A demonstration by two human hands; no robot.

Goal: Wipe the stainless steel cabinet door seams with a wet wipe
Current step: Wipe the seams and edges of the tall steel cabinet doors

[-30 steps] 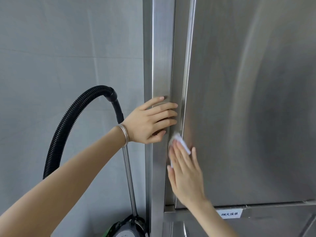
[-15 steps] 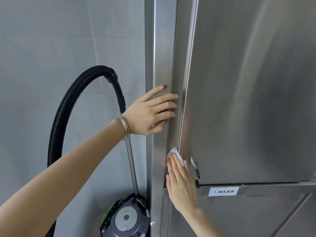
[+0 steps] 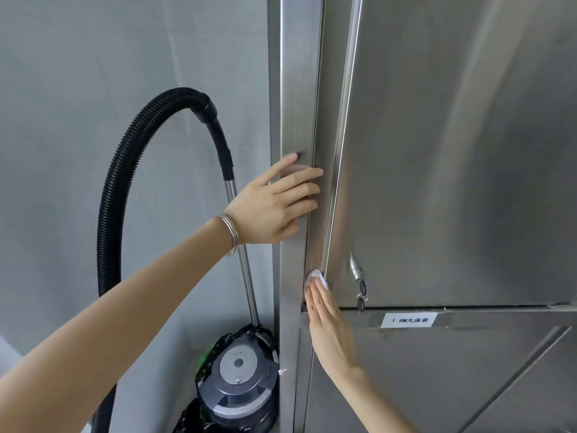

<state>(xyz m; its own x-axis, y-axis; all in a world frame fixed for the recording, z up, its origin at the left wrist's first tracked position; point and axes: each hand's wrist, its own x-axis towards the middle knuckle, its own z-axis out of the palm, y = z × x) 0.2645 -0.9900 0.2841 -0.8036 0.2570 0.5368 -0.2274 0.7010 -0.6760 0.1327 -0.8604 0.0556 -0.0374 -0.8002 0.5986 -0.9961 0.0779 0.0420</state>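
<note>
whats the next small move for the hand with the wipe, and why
Probably slide the wet wipe down the last stretch of the vertical seam to the bottom corner of the upper door. The right hand presses it with straight fingers just above the horizontal seam, so that bit is likely unwiped; the left hand rests on the frame higher up, clear of the path.

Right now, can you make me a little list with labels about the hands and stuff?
left hand: rests flat on the brushed steel cabinet frame
right hand: presses a small white wet wipe into the upright seam beside the stainless steel cabinet door
lock: keys hang near the door's bottom left corner
below door: white paper label
nearby: round grey vacuum cleaner with ribbed black hose
</note>
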